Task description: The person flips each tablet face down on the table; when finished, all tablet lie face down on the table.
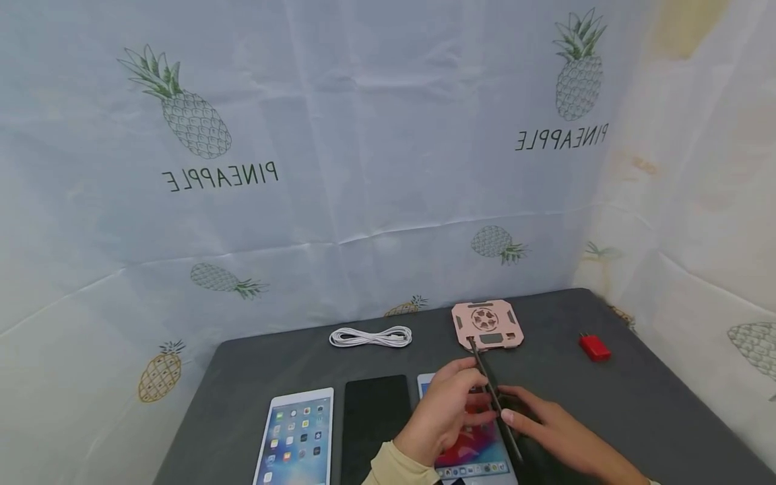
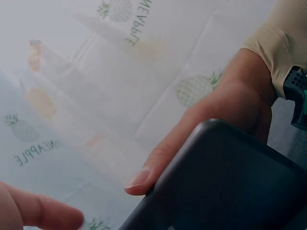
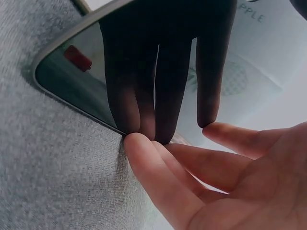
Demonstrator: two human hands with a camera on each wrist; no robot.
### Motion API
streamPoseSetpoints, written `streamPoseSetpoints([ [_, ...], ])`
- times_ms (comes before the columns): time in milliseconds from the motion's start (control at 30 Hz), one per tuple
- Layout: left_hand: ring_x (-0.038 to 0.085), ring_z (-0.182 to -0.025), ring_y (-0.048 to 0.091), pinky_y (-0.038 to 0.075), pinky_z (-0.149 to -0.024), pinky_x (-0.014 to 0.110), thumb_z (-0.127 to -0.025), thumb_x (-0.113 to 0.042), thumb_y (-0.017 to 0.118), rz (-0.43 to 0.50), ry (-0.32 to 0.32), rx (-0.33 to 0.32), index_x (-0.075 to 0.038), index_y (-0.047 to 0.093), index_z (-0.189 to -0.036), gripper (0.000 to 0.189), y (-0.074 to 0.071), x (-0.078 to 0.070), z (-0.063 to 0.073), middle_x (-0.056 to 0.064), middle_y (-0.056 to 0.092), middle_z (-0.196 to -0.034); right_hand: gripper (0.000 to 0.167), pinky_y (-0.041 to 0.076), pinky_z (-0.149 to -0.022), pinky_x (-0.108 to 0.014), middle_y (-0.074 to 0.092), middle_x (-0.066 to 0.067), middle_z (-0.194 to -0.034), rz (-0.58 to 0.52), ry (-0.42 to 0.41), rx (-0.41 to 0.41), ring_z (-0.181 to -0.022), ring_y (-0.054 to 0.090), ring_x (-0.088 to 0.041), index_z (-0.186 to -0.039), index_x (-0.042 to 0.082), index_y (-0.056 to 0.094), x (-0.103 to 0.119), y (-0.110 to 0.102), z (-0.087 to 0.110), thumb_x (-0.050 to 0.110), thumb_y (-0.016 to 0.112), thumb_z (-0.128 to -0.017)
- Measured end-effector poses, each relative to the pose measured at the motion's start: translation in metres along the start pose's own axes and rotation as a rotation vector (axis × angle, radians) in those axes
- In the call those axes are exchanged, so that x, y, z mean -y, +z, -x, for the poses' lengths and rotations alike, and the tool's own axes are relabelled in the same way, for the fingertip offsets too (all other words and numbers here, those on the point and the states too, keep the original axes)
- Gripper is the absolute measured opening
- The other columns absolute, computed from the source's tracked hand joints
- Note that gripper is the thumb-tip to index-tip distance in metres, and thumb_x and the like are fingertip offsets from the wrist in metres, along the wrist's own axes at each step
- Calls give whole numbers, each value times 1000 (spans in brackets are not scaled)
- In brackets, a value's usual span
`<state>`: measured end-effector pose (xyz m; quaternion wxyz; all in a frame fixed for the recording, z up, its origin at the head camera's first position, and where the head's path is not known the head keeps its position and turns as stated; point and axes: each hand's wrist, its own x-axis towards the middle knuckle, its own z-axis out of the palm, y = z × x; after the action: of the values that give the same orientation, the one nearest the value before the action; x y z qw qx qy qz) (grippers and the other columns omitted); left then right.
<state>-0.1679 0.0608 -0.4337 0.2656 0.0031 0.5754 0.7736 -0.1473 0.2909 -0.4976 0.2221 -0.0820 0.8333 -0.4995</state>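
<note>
A dark tablet is tilted up steeply on its edge, seen almost edge-on in the head view. My right hand holds it from the right, thumb at the edge and fingertips on the glossy screen, which mirrors them. On the other side, my left hand reaches toward the tablet with its fingers extended. In the left wrist view one left finger shows apart from the dark face. Beneath the left hand lies a white tablet with a lit screen, partly covered.
Another white tablet with app icons and a flat black tablet lie to the left. Farther back on the dark table are a coiled white cable, a pink plate with a round grille and a red plug adapter.
</note>
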Motion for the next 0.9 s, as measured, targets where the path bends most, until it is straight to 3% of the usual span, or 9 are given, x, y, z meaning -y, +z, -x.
streamPoseSetpoints([
  [300, 23, -99, 72, 66, -91, 55, -95, 2, 65, -27, 19, -20, -5, 50, -155, 63, 1, 12, -8, 18, 68, -123, 68, 59, -105, -61, 32, -42, -166, -149, -16, 50, -140, 57, -53, -164, -10, 30, 3, 0, 1, 41, 36, -118],
  [567, 29, -105, 78, 64, -84, 63, -101, -12, 74, -79, 4, -34, -4, 52, -153, 57, 1, 21, -12, 14, 71, -117, 66, 61, -103, -56, 39, -41, -163, -164, -84, 67, -137, 61, -44, -163, -14, 29, 0, -4, 4, 35, 30, -119],
  [733, 31, -107, 78, 62, -89, 66, -101, -19, 75, -101, -18, -28, 1, 48, -155, 64, 1, 23, -15, 14, 71, -119, 63, 62, -101, -51, 40, -41, -162, -181, -127, 71, -137, 62, -43, -162, -15, 30, 2, -7, 8, 31, 31, -119],
  [900, 31, -107, 77, 58, -95, 71, -101, -22, 77, -66, -61, -6, 1, 45, -156, 68, 3, 31, -17, 16, 67, -125, 63, 64, -99, -41, 33, -41, -166, -206, -145, 32, -140, 61, -42, -166, -9, 27, 10, -11, 12, 29, 39, -118],
])
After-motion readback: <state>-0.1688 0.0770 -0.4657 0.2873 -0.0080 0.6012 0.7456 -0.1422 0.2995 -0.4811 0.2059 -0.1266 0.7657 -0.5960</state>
